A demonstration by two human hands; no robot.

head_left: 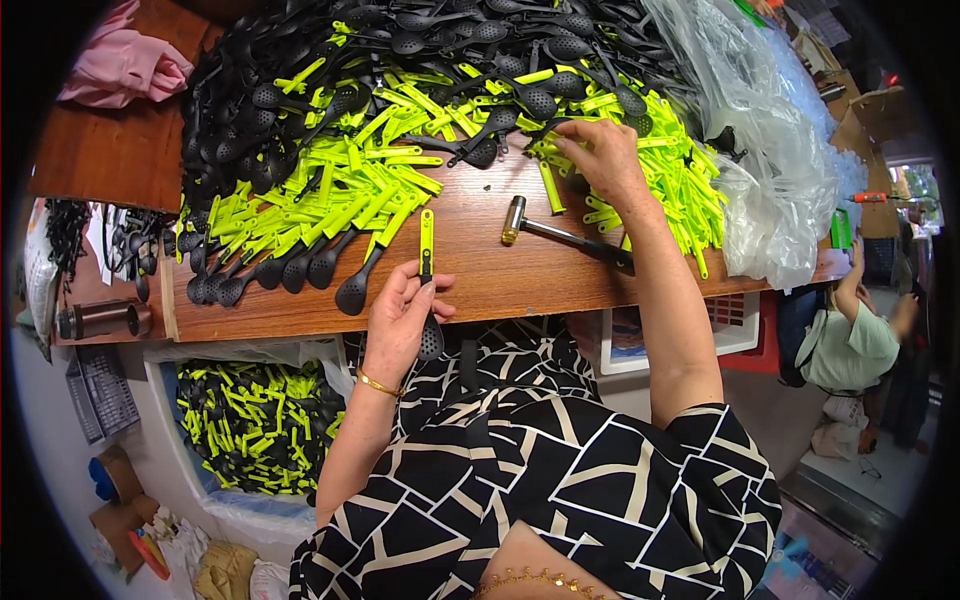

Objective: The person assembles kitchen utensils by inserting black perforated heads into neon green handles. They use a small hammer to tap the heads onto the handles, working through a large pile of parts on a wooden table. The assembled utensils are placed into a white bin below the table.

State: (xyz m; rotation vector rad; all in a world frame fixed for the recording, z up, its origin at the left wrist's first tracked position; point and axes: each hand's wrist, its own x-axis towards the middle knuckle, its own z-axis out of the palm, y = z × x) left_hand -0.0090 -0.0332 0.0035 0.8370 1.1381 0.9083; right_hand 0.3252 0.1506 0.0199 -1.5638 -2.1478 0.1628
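Observation:
My left hand point(400, 315) is closed around a slotted spoon point(427, 232) in front of the table's near edge. Its lime-green handle points up and away, while the black perforated bowl hangs below my fingers. Over the far middle of the table, my right hand point(605, 160) reaches to the edge of a pile of lime-green handles point(665, 180), thumb and forefinger apart. Black spoon parts lie close to those fingertips. A small hammer point(565, 232) with a metal head and dark grip rests on the wood below my right hand.
Black spoon heads point(420, 40) are heaped at the back. More green handles point(330, 185), some joined to black bowls, spread left. A lined bin point(260, 425) of green-and-black pieces stands below left. Clear plastic sheeting point(765, 190) lies right, beyond which is another person point(850, 340).

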